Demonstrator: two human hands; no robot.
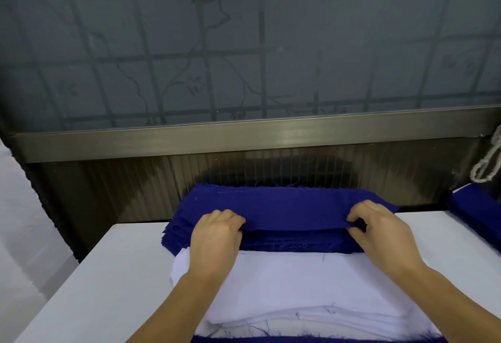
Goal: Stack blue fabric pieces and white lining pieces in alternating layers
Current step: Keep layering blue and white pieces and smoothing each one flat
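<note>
both hands pinch the near edge of the top blue piece (284, 208): left hand (217, 237) and right hand (385, 234) each hold it in a narrow grip. it lies on the blue stack (292, 242) at the tabletop (103, 283) far edge; white lining pile (311, 288) lies nearer.

Dim, even light; soft focus overall, with wide-angle bending at edges.

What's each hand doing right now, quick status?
Left hand: closed, pinching the near edge of the top blue fabric piece.
Right hand: closed, pinching the same edge further right.
</note>
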